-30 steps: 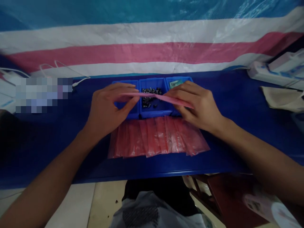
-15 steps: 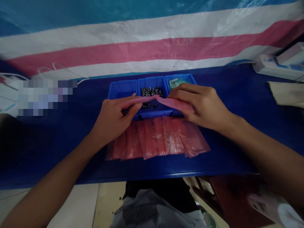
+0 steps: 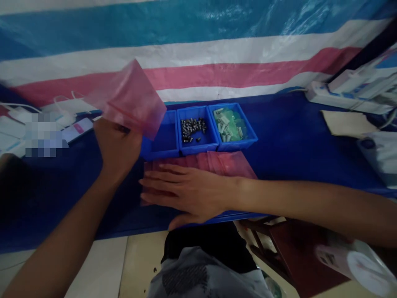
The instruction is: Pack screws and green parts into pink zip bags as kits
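Raised at the left, my left hand (image 3: 119, 142) is closed on a pink translucent plastic bag (image 3: 136, 99), which stands up above the fingers. My right hand (image 3: 189, 192) lies flat with fingers stretched out on a row of overlapping pink plastic bags (image 3: 235, 163), hiding much of its left part. Just behind the row are three joined blue bins. The left bin (image 3: 166, 130) is partly covered by the held bag. Small dark screws (image 3: 194, 126) lie in the middle bin, while the right bin holds small silvery pieces and a green translucent bag (image 3: 237, 124).
On the left stand white devices with cables and a phone-like item (image 3: 77, 129). A white power strip (image 3: 344, 97) and a beige piece of card (image 3: 347, 123) are at the right. A striped sheet (image 3: 232, 54) hangs behind the blue table (image 3: 285, 145).
My right hand has let go of the pink bag and come down onto the row of bags. My left hand has carried that bag left, away from above the bins.
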Tool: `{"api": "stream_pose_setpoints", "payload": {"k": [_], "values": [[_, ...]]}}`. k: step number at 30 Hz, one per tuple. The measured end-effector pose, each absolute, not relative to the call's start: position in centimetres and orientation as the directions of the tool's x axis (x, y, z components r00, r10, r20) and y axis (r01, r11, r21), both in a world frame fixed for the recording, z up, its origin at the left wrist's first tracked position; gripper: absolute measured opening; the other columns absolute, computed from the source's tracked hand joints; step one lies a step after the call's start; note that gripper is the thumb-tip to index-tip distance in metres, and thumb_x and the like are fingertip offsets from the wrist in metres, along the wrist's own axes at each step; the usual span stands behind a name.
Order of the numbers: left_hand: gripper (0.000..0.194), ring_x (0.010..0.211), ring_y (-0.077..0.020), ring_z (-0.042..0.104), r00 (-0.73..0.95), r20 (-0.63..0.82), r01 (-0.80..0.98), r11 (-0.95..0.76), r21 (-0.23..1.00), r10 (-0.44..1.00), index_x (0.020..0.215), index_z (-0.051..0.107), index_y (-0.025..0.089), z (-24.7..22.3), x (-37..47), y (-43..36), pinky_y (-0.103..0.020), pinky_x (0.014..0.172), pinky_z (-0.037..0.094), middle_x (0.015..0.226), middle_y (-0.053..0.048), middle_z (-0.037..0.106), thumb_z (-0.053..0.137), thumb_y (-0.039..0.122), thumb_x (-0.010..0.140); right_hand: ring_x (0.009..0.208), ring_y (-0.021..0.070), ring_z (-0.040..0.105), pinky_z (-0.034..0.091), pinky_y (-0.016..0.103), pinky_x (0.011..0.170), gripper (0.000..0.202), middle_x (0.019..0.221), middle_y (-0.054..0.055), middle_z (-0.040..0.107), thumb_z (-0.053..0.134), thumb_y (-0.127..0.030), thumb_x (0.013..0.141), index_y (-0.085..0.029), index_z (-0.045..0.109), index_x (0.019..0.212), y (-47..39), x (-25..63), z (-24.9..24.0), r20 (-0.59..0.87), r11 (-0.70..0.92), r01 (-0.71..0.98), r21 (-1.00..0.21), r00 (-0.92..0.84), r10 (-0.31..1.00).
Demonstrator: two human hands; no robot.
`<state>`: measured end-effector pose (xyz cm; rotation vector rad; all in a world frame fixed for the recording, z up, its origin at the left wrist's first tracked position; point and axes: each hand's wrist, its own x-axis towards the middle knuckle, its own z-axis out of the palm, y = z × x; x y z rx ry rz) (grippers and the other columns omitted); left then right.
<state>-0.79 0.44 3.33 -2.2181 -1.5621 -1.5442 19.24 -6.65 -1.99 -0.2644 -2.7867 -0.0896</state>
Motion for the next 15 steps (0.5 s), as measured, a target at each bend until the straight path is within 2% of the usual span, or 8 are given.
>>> {"api": "stream_pose_setpoints", "payload": {"k": [2,6,9,11,12,14,15], "values": [[0.05,0.066,-0.0119,0.035,0.009,0.708,0.706,-0.506,0.495,0.706,0.061,0.038,0.021,3.3,-0.5,0.0,-0.03,0.061,0.029,0.058,0.004,0.036,0.071,0.042,0.092,0.17,0.0346,0.037,0.027,0.053,0.142,0.081,0.178,0.018,0.045,0.044,-0.071,0.113,-0.01,0.051,0.166,-6.3,18.6,-2.8,0.256,0.981,0.196,0.002,-0.948,0.189],[0.039,0.071,-0.0138,0.051,0.028,0.706,0.639,-0.556,0.532,0.707,0.068,0.055,0.022,3.3,-0.2,0.0,-0.031,0.067,0.043,0.064,0.005,0.055,0.071,0.047,0.093,0.169,0.0321,0.038,0.027,0.05,0.143,0.075,0.178,0.018,0.045,0.048,-0.067,0.114,-0.012,0.054,0.164,-5.7,19.4,-3.6,0.222,0.979,0.177,-0.101,-0.955,0.196],[0.043,0.065,-0.0129,0.05,0.008,0.73,0.629,-0.571,0.528,0.683,0.062,0.05,0.023,3.0,-0.4,0.3,-0.03,0.064,0.044,0.058,0.005,0.05,0.072,0.047,0.09,0.166,0.0314,0.045,0.035,0.051,0.14,0.07,0.171,0.02,0.054,0.052,-0.064,0.114,-0.011,0.059,0.159,-5.7,20.6,-3.2,0.307,0.977,0.16,-0.142,-0.931,0.197],[0.045,0.057,-0.0116,0.042,-0.024,0.754,0.631,-0.575,0.521,0.657,0.057,0.044,0.024,2.8,-0.5,0.1,-0.027,0.056,0.037,0.051,0.006,0.042,0.075,0.043,0.083,0.154,0.0299,0.059,0.05,0.05,0.129,0.058,0.158,0.02,0.067,0.049,-0.056,0.117,-0.011,0.064,0.149,-5.8,21.3,-2.3,0.471,0.969,0.17,-0.179,-0.85,0.236],[0.042,0.055,-0.0112,0.04,-0.036,0.765,0.632,-0.579,0.516,0.643,0.057,0.045,0.024,2.7,-0.4,-0.2,-0.027,0.052,0.034,0.05,0.007,0.041,0.076,0.041,0.081,0.145,0.029,0.066,0.058,0.048,0.12,0.051,0.149,0.02,0.071,0.048,-0.052,0.118,-0.012,0.065,0.145,-5.8,21.6,-1.6,0.56,0.952,0.2,-0.23,-0.773,0.298],[0.029,0.053,-0.011,0.044,-0.033,0.782,0.626,-0.597,0.502,0.623,0.062,0.056,0.023,2.4,0.1,-1.2,-0.026,0.05,0.034,0.054,0.006,0.051,0.076,0.035,0.078,0.127,0.0283,0.072,0.068,0.044,0.098,0.051,0.141,0.02,0.07,0.054,-0.054,0.115,-0.014,0.061,0.147,-5.7,22.0,-0.3,0.66,0.88,0.264,-0.396,-0.585,0.472],[0.021,0.055,-0.0112,0.049,-0.018,0.788,0.62,-0.611,0.492,0.616,0.068,0.063,0.022,2.2,0.6,-1.9,-0.025,0.051,0.038,0.059,0.006,0.058,0.076,0.033,0.079,0.123,0.0293,0.072,0.07,0.044,0.091,0.062,0.143,0.021,0.067,0.062,-0.061,0.11,-0.016,0.056,0.152,-5.6,22.0,0.3,0.665,0.839,0.269,-0.473,-0.516,0.54]]}}
